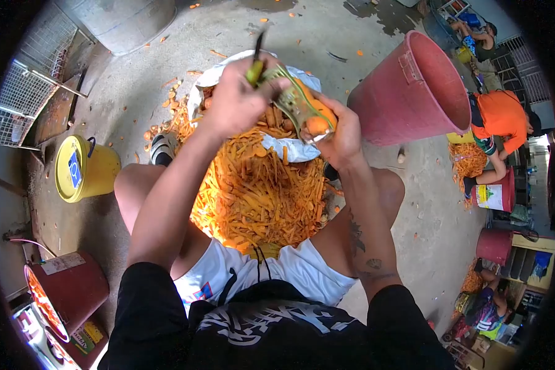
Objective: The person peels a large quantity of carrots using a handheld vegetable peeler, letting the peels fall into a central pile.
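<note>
My left hand [237, 98] is closed around a green handle [254, 73], and a dark, blurred blade-like tip points up from it. Between both hands lies a see-through greenish piece [293, 102], whose kind I cannot make out. My right hand [344, 132] grips an orange carrot [318, 126] against that piece. Below them, between my legs, spreads a large heap of orange carrot peelings [259, 191]. Just beyond it, a white sack [293, 149] lies opened with whole carrots [277, 120] in it, partly hidden by my hands.
A tall red bin [382, 98] stands at the right front. On the left are a lidded yellow bucket [98, 169] and a dark red bucket [83, 296] holding orange pieces. A person in an orange shirt [502, 120] bends over peelings at far right; other people sit nearby.
</note>
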{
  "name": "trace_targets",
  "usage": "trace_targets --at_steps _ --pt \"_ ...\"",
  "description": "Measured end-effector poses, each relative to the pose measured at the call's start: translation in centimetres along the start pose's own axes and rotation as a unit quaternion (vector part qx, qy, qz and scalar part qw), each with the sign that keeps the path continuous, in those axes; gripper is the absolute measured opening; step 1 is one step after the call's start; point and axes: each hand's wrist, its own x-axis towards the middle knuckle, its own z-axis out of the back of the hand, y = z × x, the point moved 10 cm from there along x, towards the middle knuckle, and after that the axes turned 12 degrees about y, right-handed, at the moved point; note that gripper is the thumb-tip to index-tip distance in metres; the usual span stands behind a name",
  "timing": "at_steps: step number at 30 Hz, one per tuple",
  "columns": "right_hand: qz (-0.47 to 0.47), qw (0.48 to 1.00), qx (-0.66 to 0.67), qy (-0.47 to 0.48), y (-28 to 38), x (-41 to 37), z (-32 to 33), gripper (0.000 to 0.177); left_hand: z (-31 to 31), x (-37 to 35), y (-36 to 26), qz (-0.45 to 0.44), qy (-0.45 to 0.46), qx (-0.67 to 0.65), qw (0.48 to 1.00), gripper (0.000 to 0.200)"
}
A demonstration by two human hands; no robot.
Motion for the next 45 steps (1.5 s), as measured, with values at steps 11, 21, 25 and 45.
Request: trace_targets --at_steps 11,21,25,45 --pt "-0.013 0.998 0.003 -0.059 -0.4 -0.4 0.5 0.048 1.6 0.0 0.7 -0.01 -0.043 -0.009 0.999 0.016" --pt "-0.002 0.999 -0.036 -0.036 0.1 -0.7 -0.6 0.046 1.3 -0.3 0.3 0.06 -0.013 0.005 0.998 0.019" --pt "0.004 0.998 -0.002 0.064 -1.4 0.0 0.8 0.048 9.1 0.2 6.3 0.099 -0.176 -0.02 0.979 0.012" --pt "-0.016 0.994 0.054 0.091 -1.0 0.2 -1.2 0.037 7.8 -0.3 6.0 0.067 -0.164 -0.059 0.982 0.012"
